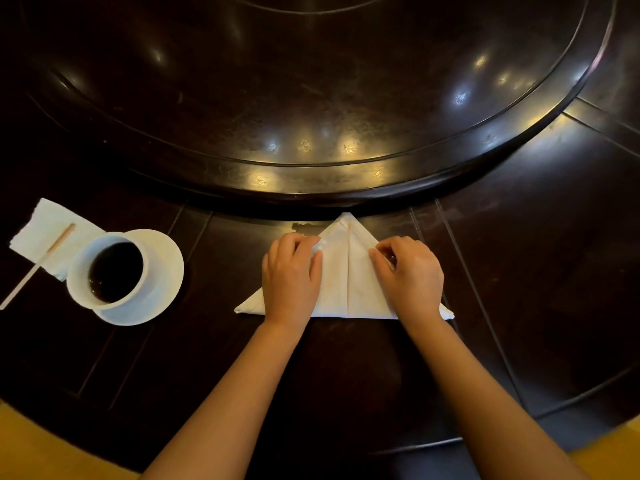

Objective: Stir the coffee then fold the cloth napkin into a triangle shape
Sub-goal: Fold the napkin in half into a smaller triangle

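Observation:
The white cloth napkin (349, 278) lies folded into a triangle on the dark table, its tip pointing away from me and a crease running down its middle. My left hand (291, 275) rests on its left half, with curled fingertips pinching the upper left edge. On the right half, my right hand (408, 275) pinches the right edge between thumb and forefinger. A white cup of dark coffee (110, 271) stands on a white saucer (162, 271) at the left. A wooden stir stick (38, 265) lies on a paper napkin (45, 223) beside the cup.
A large dark lazy Susan (311, 98) fills the table's centre, its raised rim just beyond the napkin's tip. The table's near edge (69, 441) curves in front of me, with yellow floor below.

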Demonstrator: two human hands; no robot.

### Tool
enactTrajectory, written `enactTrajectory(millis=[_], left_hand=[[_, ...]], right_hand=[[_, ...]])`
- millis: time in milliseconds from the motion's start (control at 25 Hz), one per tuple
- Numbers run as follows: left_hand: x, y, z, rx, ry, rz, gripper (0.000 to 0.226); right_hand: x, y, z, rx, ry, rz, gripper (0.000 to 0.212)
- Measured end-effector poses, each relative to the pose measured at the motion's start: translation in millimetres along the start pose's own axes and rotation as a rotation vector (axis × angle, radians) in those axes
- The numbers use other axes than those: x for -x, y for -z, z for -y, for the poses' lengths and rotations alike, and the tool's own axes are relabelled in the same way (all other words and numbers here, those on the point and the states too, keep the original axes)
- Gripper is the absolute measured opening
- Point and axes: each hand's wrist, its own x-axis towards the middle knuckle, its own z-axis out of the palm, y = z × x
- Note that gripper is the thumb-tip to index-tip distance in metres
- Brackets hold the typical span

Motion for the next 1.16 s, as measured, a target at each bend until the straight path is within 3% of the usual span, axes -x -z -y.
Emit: enactTrajectory(millis=[80,160,280,400,480,600,760,1160], left_hand=[[-1,3,-1,-0.092,-0.088,0.044,0.042],[-3,3,-3,-0.146,-0.344,0.214,0.055],[-6,-7,1,-0.262,-0.546,0.421,0.058],[-5,-15,2,-0.346,-0.48,0.429,0.058],[1,-15,-5,-0.351,-0.455,0.386,0.058],[16,-14,-10,-0.358,-0.417,0.361,0.058],[42,-9,-6,-0.394,-0.46,0.384,0.059],[41,-4,-7,-0.328,-0.426,0.416,0.059]], right_hand=[[-2,-1,-3,-0.001,0.021,0.003,0.009],[-3,-2,-5,0.013,0.046,0.004,0.01],[-6,-4,-7,0.016,0.044,0.025,0.013],[-7,0,-3,0.11,0.111,-0.038,0.012],[5,3,0,0.209,0.205,-0.046,0.025],[44,-2,7,0.228,0.272,0.131,0.046],[86,-11,4,0.283,0.181,0.27,0.052],[96,32,-37,0.416,-0.216,0.206,0.065]])
